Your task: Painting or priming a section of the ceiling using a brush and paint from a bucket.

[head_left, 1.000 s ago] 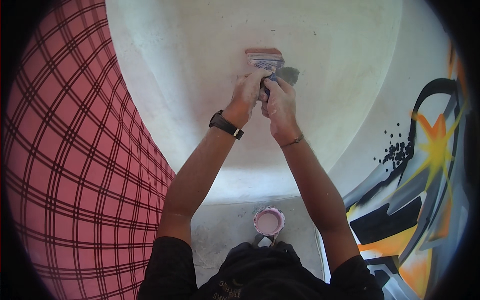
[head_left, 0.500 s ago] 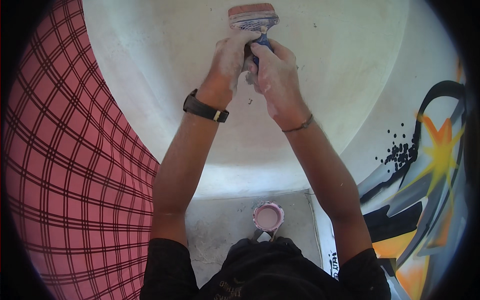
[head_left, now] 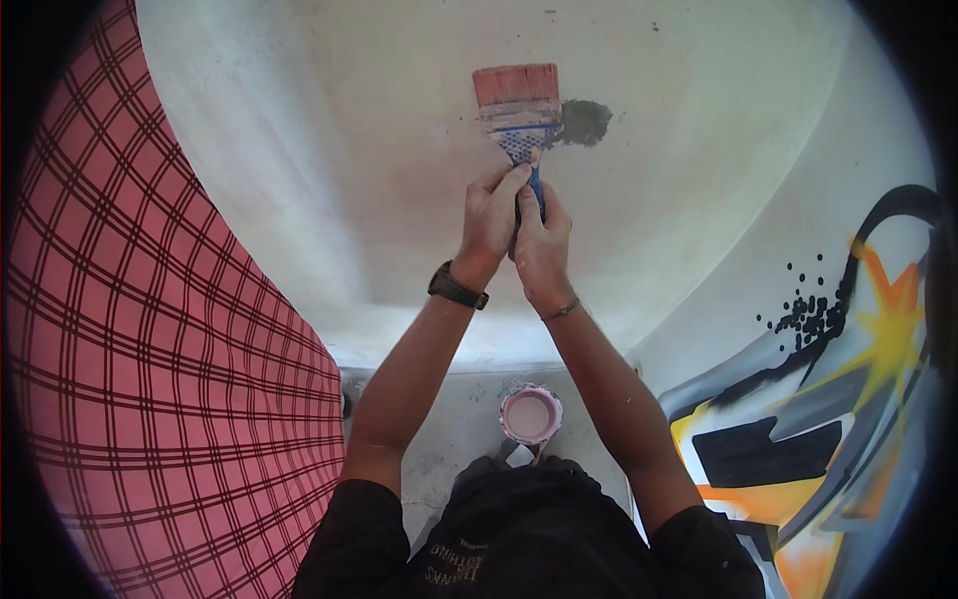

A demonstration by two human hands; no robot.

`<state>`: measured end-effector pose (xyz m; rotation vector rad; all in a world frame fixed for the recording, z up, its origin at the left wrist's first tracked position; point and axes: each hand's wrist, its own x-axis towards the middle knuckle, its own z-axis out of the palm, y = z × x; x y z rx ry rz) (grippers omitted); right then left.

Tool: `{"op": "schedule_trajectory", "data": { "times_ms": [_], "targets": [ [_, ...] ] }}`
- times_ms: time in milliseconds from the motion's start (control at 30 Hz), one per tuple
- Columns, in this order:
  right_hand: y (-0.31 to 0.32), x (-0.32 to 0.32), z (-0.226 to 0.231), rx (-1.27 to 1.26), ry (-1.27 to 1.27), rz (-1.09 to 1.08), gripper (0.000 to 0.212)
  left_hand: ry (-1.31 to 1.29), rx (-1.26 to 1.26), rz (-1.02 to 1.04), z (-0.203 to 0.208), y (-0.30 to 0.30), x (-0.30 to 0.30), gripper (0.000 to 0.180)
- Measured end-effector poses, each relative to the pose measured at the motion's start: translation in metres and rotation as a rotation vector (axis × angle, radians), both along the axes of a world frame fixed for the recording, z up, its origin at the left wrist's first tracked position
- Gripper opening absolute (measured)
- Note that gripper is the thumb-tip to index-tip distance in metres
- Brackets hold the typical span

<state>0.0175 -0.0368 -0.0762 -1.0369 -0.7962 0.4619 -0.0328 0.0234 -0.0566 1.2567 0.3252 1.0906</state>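
While the left hand (head_left: 491, 217) and right hand (head_left: 545, 245) clasp the blue handle (head_left: 538, 192), the paintbrush (head_left: 518, 100) is at the pale wall (head_left: 399, 150), just left of the grey patch (head_left: 587, 122). Brushing appears underway; the next stroke probably calls for even pressure.

- The brush (head_left: 519, 118) was wide and flat, its pinkish-red bristles (head_left: 516, 84) full and nearly straight across the far edge.
- Pale smears covered its band (head_left: 520, 115), with a blue line along the near side.
- Its blue handle (head_left: 540, 190) had a pale-smeared, mesh-patterned shoulder that narrowed toward the near end, gripped between the left hand (head_left: 491, 215) and right hand (head_left: 544, 250).
- It pointed far, leaning slightly left, before the pale wall (head_left: 349, 150); whether the bristles touched it was unclear.
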Motion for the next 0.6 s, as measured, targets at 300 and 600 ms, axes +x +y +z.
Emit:
{"op": "schedule_trajectory", "data": {
  "times_ms": [300, 600],
  "targets": [
    [-0.012, -0.01, -0.085, -0.138, 0.138, -0.065, 0.045, 0.124, -0.149, -0.032, -0.071, -0.018, 0.001, 0.027],
    [-0.045, -0.014, -0.137, -0.474, 0.278, 0.16, 0.038, 0.248, -0.288, 0.017, -0.14, -0.04, -0.021, 0.031]
  ]
}}
